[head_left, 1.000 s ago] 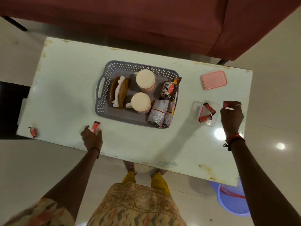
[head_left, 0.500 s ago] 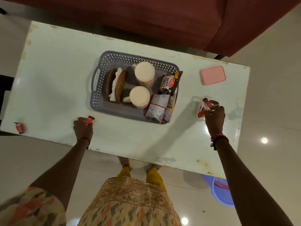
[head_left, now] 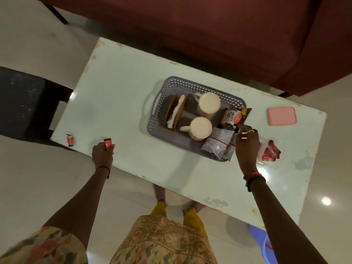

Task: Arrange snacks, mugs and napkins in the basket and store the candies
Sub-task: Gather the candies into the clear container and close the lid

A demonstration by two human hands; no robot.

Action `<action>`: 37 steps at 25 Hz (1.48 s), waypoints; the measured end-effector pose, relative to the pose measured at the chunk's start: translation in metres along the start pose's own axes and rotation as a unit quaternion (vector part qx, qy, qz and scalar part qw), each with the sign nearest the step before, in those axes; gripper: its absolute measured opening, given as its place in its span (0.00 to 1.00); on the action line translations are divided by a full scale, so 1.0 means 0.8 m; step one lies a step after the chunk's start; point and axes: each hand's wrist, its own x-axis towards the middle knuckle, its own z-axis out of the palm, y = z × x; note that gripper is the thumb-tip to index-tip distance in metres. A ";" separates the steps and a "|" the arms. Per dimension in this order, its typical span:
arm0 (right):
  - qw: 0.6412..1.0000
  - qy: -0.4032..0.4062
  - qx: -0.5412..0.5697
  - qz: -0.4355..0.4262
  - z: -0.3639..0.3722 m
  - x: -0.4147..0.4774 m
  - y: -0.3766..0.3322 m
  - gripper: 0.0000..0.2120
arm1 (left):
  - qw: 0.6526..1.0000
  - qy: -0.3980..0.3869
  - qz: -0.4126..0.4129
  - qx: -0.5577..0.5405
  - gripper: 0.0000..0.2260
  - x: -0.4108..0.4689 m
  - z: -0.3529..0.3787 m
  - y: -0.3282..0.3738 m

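Storing candies (head_left: 271, 152) is the step in hand; basket (head_left: 190, 85) at table (head_left: 123, 82) centre already holds mugs (head_left: 209, 103), napkins (head_left: 179, 109), snack packets (head_left: 219, 144). Left hand (head_left: 102, 156): grip clamped on a small red-wrapped candy (head_left: 107, 143) at the near edge. Second candy (head_left: 70, 140) lies by the near left corner. Right hand (head_left: 247, 144) over the basket's right end; grip state cannot be told. Next, judged: carry candy across to the clear container (head_left: 265, 162) near the right edge.

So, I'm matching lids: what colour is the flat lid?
The lid is pink, clearest in the head view.

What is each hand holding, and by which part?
Left hand pinches a red candy by its lower end; right hand is at the snack packets, grip unclear.
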 end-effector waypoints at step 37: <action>0.998 0.022 0.034 0.041 0.025 0.012 -0.013 0.11 | 0.937 -0.155 0.224 -0.220 0.07 -0.189 0.091 0.212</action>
